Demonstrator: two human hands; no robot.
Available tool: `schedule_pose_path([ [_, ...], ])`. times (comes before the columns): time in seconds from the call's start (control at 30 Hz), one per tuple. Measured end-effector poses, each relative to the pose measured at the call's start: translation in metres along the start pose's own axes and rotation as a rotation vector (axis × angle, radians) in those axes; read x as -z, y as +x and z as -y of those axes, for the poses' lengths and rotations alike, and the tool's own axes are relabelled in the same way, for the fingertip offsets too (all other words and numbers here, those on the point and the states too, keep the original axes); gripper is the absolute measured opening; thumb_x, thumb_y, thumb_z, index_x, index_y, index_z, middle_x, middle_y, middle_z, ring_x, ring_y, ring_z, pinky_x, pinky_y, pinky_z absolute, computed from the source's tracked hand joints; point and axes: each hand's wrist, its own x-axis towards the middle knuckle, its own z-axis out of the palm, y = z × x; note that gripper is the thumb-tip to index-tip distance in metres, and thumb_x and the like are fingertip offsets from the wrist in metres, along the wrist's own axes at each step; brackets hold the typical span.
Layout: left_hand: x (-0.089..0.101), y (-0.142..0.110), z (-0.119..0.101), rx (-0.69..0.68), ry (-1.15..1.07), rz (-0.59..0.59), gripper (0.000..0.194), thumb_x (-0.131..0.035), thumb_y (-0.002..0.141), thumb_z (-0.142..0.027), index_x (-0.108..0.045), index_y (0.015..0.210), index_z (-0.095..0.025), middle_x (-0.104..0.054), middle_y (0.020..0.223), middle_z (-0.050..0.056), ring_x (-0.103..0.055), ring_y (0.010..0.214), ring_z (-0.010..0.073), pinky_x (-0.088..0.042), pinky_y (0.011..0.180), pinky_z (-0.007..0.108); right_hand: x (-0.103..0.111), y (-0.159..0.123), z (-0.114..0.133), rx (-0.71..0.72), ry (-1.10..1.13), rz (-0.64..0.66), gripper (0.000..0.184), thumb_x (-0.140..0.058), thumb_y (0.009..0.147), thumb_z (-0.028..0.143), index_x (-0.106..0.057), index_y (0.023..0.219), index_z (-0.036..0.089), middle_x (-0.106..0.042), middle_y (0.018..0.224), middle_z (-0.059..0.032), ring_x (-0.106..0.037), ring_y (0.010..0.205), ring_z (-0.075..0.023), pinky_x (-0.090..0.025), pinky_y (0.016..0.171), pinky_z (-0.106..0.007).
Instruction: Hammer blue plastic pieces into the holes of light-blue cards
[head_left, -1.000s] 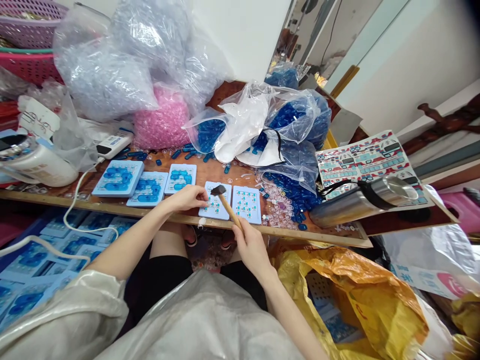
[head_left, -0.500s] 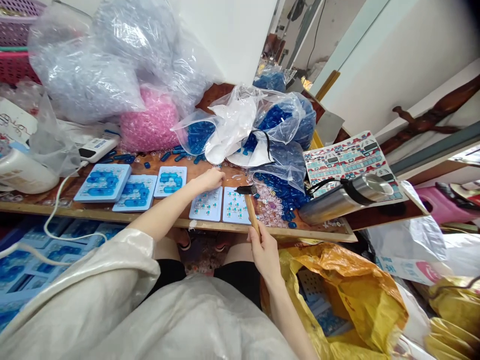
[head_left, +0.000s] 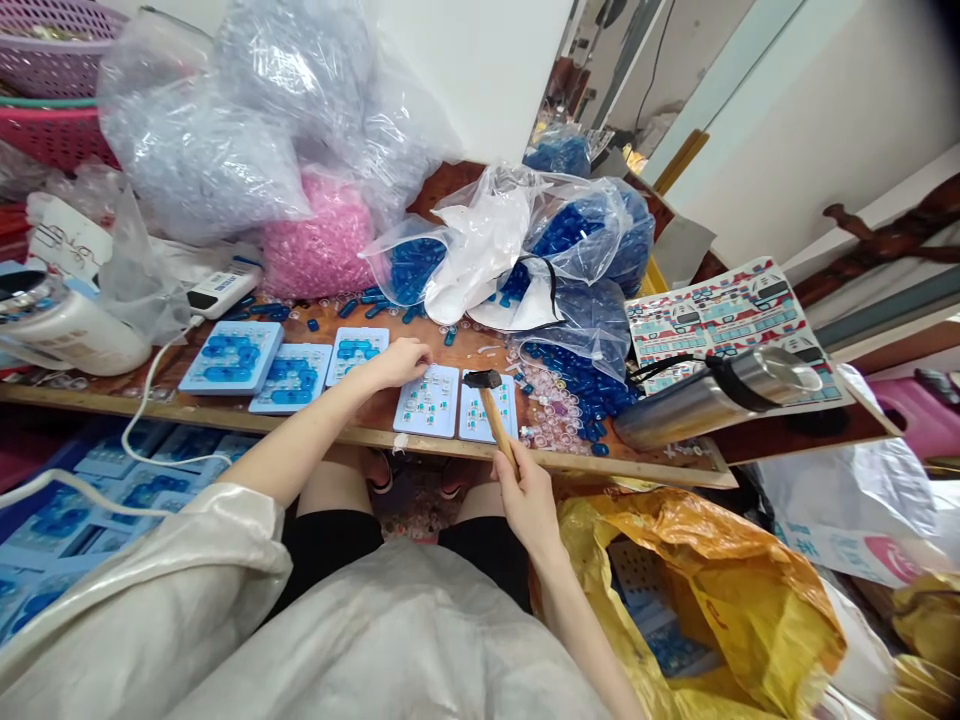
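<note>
Your right hand (head_left: 529, 500) is closed around the wooden handle of a hammer (head_left: 499, 432), its dark head over the upper part of the right-hand pale panel (head_left: 472, 426). Your left hand (head_left: 401, 362) has its fingers bunched at the top left corner of the neighbouring panel (head_left: 426, 402); you can't tell from here whether they pinch anything.

Both panels lie side by side near the front edge of the surface (head_left: 360, 437), carrying small clear and teal pieces but no long blue ones. Towards the left end, three other panels (head_left: 231, 357) bear blue pieces, so they look further along than your pair, which seems part-filled. More blue-topped panels (head_left: 56, 520) sit below the front edge at left. Loose blue pieces (head_left: 592, 395) and clear rings (head_left: 559, 412) lie heaped towards the right end.
</note>
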Motion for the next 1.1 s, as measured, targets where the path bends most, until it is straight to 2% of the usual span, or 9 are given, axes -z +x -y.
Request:
schedule_pose_path([
  [0.07,0.003,-0.005,-0.002,-0.020,-0.007,-0.031,0.021,-0.045,0.076,-0.016,-0.061,0.088,-0.011,-0.057,0.085,0.009,-0.053,0.082,0.0186,-0.041,0.079,0.029,0.002,-0.002,-0.002,-0.011,-0.017,-0.004,0.038,-0.039,0.088,0.040,-0.056,0.110,0.014,-0.057,0.067,-0.0002,-0.052,0.062,-0.0127,-0.039,0.065,-0.022],
  [0.13,0.003,-0.015,-0.006,-0.057,-0.035,-0.116,0.020,-0.043,0.079,-0.016,-0.059,0.090,-0.012,-0.056,0.089,0.009,-0.053,0.082,0.0171,-0.041,0.078,0.028,0.005,-0.004,-0.005,-0.021,-0.036,-0.014,0.037,-0.039,0.088,0.040,-0.056,0.109,0.015,-0.056,0.067,0.0003,-0.051,0.062,-0.0125,-0.038,0.065,-0.022],
  [0.27,-0.008,-0.047,-0.018,-0.148,-0.092,-0.294,0.021,-0.038,0.085,-0.019,-0.055,0.094,-0.013,-0.053,0.096,0.008,-0.052,0.088,0.0144,-0.042,0.080,0.025,0.007,-0.005,-0.007,-0.030,-0.045,-0.032,0.036,-0.039,0.088,0.040,-0.056,0.107,0.014,-0.056,0.067,0.0003,-0.051,0.062,-0.0124,-0.038,0.065,-0.022],
  [0.37,-0.022,-0.071,-0.025,-0.179,-0.040,-0.279,0.018,-0.039,0.087,-0.023,-0.055,0.093,-0.014,-0.054,0.096,0.008,-0.050,0.090,0.0158,-0.041,0.083,0.028,0.004,-0.005,-0.006,-0.026,-0.039,-0.027,0.037,-0.038,0.088,0.040,-0.057,0.107,0.014,-0.056,0.065,0.0005,-0.050,0.061,-0.0121,-0.038,0.064,-0.022],
  [0.47,-0.032,-0.083,-0.028,-0.167,-0.028,-0.292,0.017,-0.044,0.087,-0.028,-0.054,0.091,-0.015,-0.056,0.094,0.007,-0.049,0.091,0.0176,-0.041,0.083,0.030,-0.001,-0.004,-0.004,-0.004,-0.038,-0.012,0.037,-0.039,0.088,0.040,-0.057,0.108,0.014,-0.057,0.066,0.0003,-0.051,0.061,-0.0120,-0.038,0.063,-0.022],
  [0.6,-0.037,-0.085,-0.028,-0.153,-0.113,-0.320,0.016,-0.046,0.086,-0.030,-0.054,0.090,-0.016,-0.058,0.094,0.005,-0.050,0.090,0.0168,-0.041,0.083,0.030,-0.006,-0.003,-0.001,0.038,-0.033,0.025,0.037,-0.039,0.088,0.039,-0.056,0.110,0.015,-0.060,0.071,-0.0014,-0.053,0.063,-0.0125,-0.040,0.064,-0.022],
  [0.83,-0.039,-0.079,-0.033,0.089,-0.242,-0.331,0.016,-0.058,0.077,-0.028,-0.050,0.084,-0.016,-0.056,0.085,0.004,-0.052,0.084,0.0171,-0.042,0.076,0.030,-0.017,-0.003,0.006,0.141,-0.142,0.094,0.035,-0.036,0.090,0.034,-0.053,0.117,0.018,-0.063,0.098,-0.0067,-0.059,0.084,-0.0175,-0.043,0.075,-0.026],
  [0.97,-0.040,-0.077,-0.033,0.116,-0.263,-0.312,0.020,-0.060,0.075,-0.025,-0.050,0.089,-0.016,-0.056,0.087,0.003,-0.053,0.084,0.0164,-0.042,0.076,0.029,-0.023,-0.001,0.010,0.142,-0.221,0.174,0.033,-0.036,0.090,0.032,-0.054,0.115,0.020,-0.063,0.098,-0.0065,-0.059,0.086,-0.0192,-0.043,0.074,-0.026],
  [1.1,-0.040,-0.081,-0.031,0.074,-0.265,-0.319,0.021,-0.059,0.076,-0.030,-0.050,0.090,-0.017,-0.056,0.089,0.004,-0.052,0.088,0.0172,-0.042,0.080,0.030,-0.017,-0.001,0.012,0.143,-0.096,0.084,0.036,-0.034,0.091,0.034,-0.052,0.117,0.017,-0.063,0.090,-0.0060,-0.058,0.078,-0.0162,-0.043,0.072,-0.025],
])
